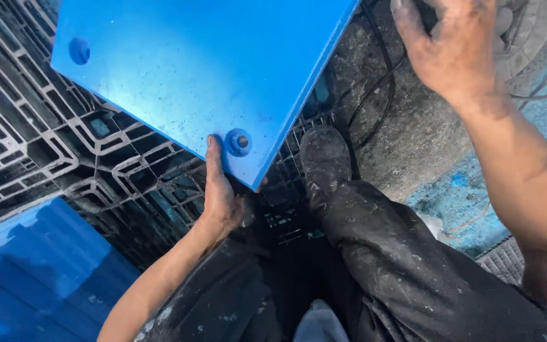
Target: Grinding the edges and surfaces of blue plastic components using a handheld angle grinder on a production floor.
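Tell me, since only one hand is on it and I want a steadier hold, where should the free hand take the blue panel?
Probably the long right edge, coming in from the right. The blue panel is tilted, and the left hand only pinches its bottom corner beside the round fastener. That straight edge looks bare and is the edge closest to the right hand.

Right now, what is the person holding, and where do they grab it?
The left hand holds a big blue panel by its near corner, beside a round bolt hole. The right hand reaches elsewhere; whether it holds anything cannot be told.
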